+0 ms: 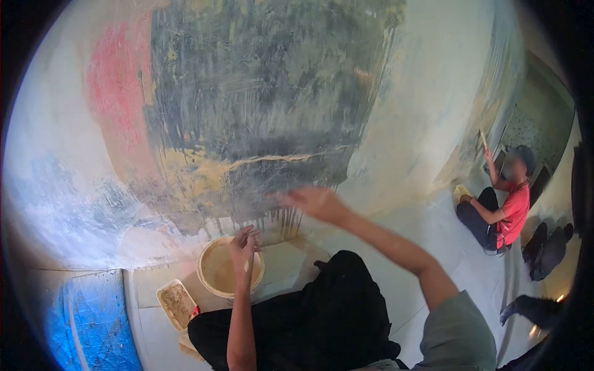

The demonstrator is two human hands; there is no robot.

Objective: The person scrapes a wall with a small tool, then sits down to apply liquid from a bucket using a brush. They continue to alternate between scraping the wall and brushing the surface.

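My left hand (244,250) is raised over the round bucket (206,278) of pale liquid, its fingers bent; whether they hold anything is too small to tell. My right hand (314,203) is close to the lower part of the painted wall (260,74), blurred by motion, and its fingers are not clear. Dark paint with drips covers the wall's middle, with ochre below and a red patch at the left. Beside the bucket lies a small rectangular tray (177,304) with brownish, crumbly material, a red object at its edge. A brush (189,348) is partly visible below the tray.
At the right, a person in a red shirt (515,210) sits on the floor, holding a tool to the wall. Blue plastic sheeting (93,321) covers the floor at the lower left. Dark bags or cloth (549,250) lie behind that person. My black-clothed legs (309,309) are folded below.
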